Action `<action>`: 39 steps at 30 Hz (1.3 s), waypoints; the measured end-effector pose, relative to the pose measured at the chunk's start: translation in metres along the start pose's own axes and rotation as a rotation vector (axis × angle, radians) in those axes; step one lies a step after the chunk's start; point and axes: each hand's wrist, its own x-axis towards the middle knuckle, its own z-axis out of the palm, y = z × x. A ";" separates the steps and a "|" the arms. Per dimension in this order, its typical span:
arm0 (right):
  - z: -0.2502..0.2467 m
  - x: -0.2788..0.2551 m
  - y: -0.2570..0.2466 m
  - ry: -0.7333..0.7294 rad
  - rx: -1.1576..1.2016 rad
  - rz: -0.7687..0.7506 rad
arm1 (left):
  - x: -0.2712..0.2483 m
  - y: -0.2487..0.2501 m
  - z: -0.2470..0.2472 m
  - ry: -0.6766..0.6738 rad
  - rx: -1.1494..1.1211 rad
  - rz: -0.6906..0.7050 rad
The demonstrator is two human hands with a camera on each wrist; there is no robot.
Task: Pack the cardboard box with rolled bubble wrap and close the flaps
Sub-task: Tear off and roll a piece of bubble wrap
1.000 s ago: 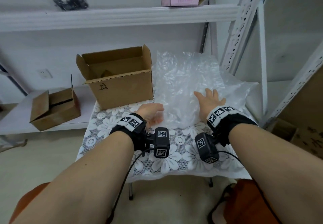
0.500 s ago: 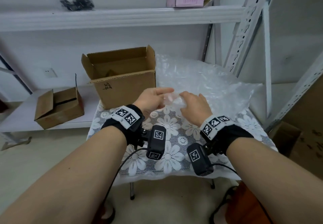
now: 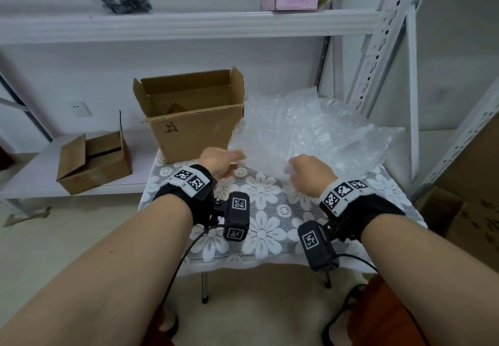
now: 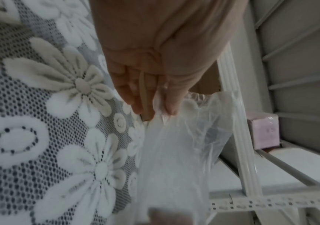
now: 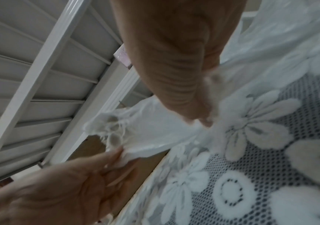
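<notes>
left hand (image 3: 220,160) pinching bubble wrap (image 3: 305,132) near edge | right hand (image 3: 310,174) gripping same edge | box (image 3: 194,118) sitting open at table (image 3: 270,226) back-left corner, front bare

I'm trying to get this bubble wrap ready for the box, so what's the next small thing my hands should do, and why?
Probably start turning the near edge over on itself, away from you. Both the left hand and right hand pinch that edge of the bubble wrap, which lies unrolled on the table. The cardboard box beside it stands open, flaps up.
</notes>
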 end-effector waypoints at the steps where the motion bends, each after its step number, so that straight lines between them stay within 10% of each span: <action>1: -0.003 -0.001 0.004 0.004 -0.017 0.038 | 0.001 -0.003 -0.004 0.021 -0.030 -0.016; 6: -0.015 -0.001 0.018 0.094 -0.034 0.216 | 0.003 -0.018 -0.013 0.148 -0.187 -0.062; 13: -0.016 0.004 0.017 0.320 0.636 0.344 | -0.002 -0.021 -0.020 0.172 -0.359 -0.109; 28: 0.012 -0.001 0.001 0.289 0.700 0.410 | -0.001 -0.028 -0.040 0.406 0.233 0.340; 39: 0.025 0.001 -0.002 0.279 0.495 0.384 | -0.001 -0.052 -0.064 0.437 0.673 0.079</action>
